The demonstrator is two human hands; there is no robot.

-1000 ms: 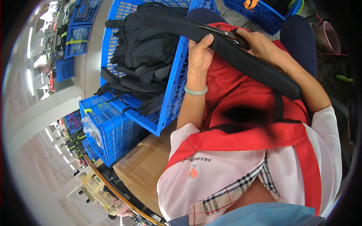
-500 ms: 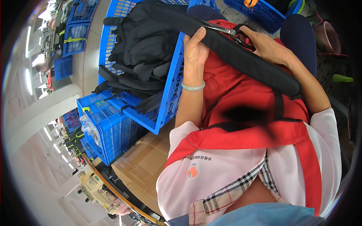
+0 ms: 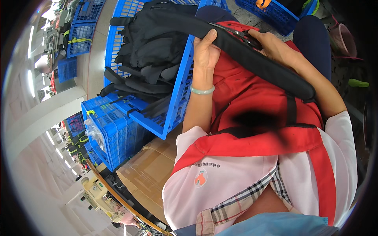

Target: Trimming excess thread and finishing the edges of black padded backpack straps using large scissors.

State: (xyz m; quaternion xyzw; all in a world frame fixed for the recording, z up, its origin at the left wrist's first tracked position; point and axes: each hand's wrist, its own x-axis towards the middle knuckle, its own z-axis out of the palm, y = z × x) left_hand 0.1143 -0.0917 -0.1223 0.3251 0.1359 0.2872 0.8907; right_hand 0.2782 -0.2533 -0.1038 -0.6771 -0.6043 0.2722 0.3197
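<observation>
A long padded black strap (image 3: 260,62) with a rounded end lies across my lap over the red apron (image 3: 244,102). My left hand (image 3: 205,51) grips the strap near its middle, thumb on top. Along the strap's far edge, my right hand (image 3: 271,46) holds a pair of scissors (image 3: 245,37), its blades pointing left toward my left thumb. The blades look nearly closed, and their tips lie right by the strap's edge. To the left, the strap runs up onto a heap of similar black straps (image 3: 151,51) in a blue plastic crate (image 3: 179,90).
More blue crates (image 3: 114,133) stand at the left above a cardboard box (image 3: 147,169). Another blue crate (image 3: 271,15) is beyond my knees. A pink basket (image 3: 343,39) sits at the far right. A sewing machine (image 3: 96,192) is on a table at lower left.
The scissors have turned slightly, and their blades look closer together. My right hand has shifted a little; my left hand keeps its grip on the strap.
</observation>
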